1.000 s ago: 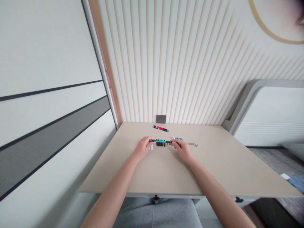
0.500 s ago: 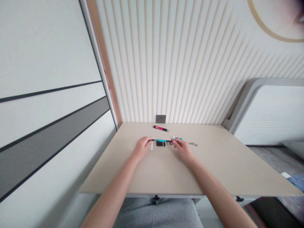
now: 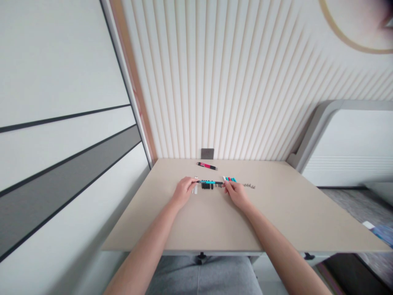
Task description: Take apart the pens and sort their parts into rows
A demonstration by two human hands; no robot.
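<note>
A blue and black pen [image 3: 210, 182] lies level between my two hands, above the desk. My left hand [image 3: 184, 189] pinches its left end, and the fingers of my right hand [image 3: 235, 191] are closed on its right end. Under and just behind the pen sit several black pen grips [image 3: 207, 186] in a row. Partly covered by my left hand are white, slender pieces [image 3: 195, 189]. Beyond my right hand lie several coloured pen barrels [image 3: 231, 179] in white, blue and red. Small metallic-looking parts [image 3: 249, 186] line up to the right of that hand.
Farther back on the beige desk [image 3: 215, 225] lies a red and black pen [image 3: 207, 166]. A dark wall socket [image 3: 207, 153] is set in the ribbed wall behind it. Cabinet panels [image 3: 70, 172] rise at the left, and a bed headboard [image 3: 353, 143] stands at the right.
Both hands keep nearly the same place around the pen. The right hand has shifted very slightly, and more of the coloured barrels shows behind it.
</note>
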